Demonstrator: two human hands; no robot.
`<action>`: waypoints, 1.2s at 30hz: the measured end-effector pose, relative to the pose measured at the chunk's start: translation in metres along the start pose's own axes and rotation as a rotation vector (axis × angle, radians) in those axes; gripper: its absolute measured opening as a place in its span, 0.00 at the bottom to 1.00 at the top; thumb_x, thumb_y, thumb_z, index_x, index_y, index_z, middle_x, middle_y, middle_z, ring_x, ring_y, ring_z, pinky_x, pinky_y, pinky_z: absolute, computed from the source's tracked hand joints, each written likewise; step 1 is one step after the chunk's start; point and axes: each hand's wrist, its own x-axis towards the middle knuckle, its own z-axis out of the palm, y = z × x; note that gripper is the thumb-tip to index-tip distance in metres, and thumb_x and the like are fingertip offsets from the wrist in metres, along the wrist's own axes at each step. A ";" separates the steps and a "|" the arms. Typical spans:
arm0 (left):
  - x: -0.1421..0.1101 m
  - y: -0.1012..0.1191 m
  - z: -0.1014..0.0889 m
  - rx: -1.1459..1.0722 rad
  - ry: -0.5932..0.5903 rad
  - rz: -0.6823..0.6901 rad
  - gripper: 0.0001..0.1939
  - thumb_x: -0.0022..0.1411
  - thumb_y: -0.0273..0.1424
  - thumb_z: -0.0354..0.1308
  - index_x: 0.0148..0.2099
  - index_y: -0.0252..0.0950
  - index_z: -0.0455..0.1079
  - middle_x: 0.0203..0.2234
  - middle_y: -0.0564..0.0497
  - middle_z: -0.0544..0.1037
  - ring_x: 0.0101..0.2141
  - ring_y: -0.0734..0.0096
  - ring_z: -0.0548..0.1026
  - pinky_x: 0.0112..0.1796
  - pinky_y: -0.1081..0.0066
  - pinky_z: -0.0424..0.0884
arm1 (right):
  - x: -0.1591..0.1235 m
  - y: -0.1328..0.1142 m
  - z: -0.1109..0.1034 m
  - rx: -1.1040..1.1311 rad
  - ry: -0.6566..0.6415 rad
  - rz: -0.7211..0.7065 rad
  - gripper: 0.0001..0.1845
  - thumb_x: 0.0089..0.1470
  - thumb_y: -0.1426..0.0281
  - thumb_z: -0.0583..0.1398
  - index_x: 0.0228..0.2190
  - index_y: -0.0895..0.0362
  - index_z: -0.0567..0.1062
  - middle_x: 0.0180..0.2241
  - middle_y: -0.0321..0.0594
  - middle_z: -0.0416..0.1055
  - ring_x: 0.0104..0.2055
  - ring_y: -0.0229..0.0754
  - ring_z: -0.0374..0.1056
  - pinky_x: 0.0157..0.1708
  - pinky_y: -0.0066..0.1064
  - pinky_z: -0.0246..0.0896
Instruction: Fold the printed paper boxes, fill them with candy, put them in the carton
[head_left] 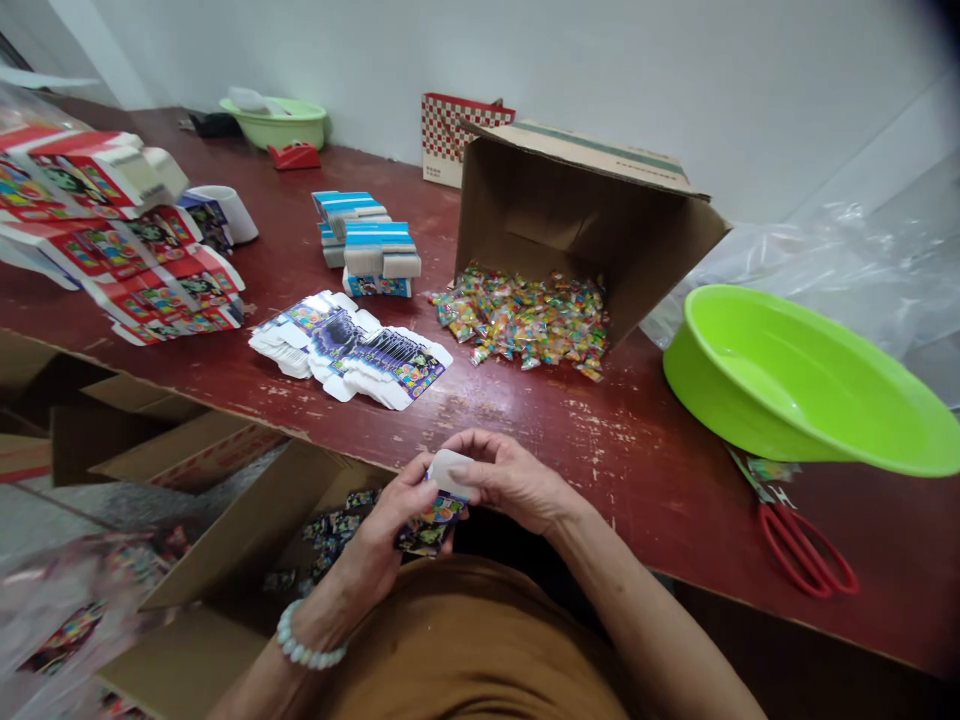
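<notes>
Close to my body, at the table's front edge, I hold a small printed candy box (433,520) in both hands. My left hand (386,525), with a beaded bracelet on its wrist, grips the box from the left. The fingers of my right hand (510,480) pinch the white end flap at its top. Straight ahead on the table lies a fanned stack of flat purple boxes (349,345). Right of that stack, wrapped candies (525,315) spill from a cardboard carton (585,200) tipped on its side.
Red flat boxes (150,240) are piled at left, with blue box stacks (379,250) mid-table. A green basin (795,380) and red-handled scissors (806,550) are at right. Below the table edge stands an open carton (247,530) with dark packets (334,530) inside.
</notes>
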 end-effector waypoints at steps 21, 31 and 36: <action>0.016 0.006 0.013 -0.179 0.033 -0.113 0.26 0.70 0.45 0.45 0.56 0.31 0.69 0.24 0.47 0.79 0.16 0.66 0.76 0.17 0.69 0.73 | -0.001 0.010 0.011 -0.276 0.241 -0.287 0.10 0.48 0.63 0.68 0.30 0.57 0.80 0.34 0.39 0.79 0.30 0.38 0.72 0.28 0.29 0.67; 0.018 0.008 0.008 -0.234 0.162 -0.100 0.18 0.67 0.36 0.53 0.52 0.30 0.73 0.30 0.47 0.81 0.18 0.68 0.76 0.15 0.71 0.73 | -0.003 0.016 0.012 -0.536 0.181 -0.532 0.05 0.54 0.65 0.66 0.33 0.53 0.79 0.43 0.41 0.75 0.47 0.43 0.71 0.47 0.37 0.67; 0.020 0.005 0.001 -0.321 0.241 -0.071 0.15 0.62 0.26 0.55 0.50 0.28 0.73 0.36 0.45 0.82 0.28 0.67 0.81 0.23 0.73 0.77 | 0.002 0.030 0.012 -0.636 0.119 -0.541 0.14 0.52 0.65 0.68 0.42 0.51 0.76 0.47 0.42 0.70 0.51 0.43 0.67 0.49 0.35 0.65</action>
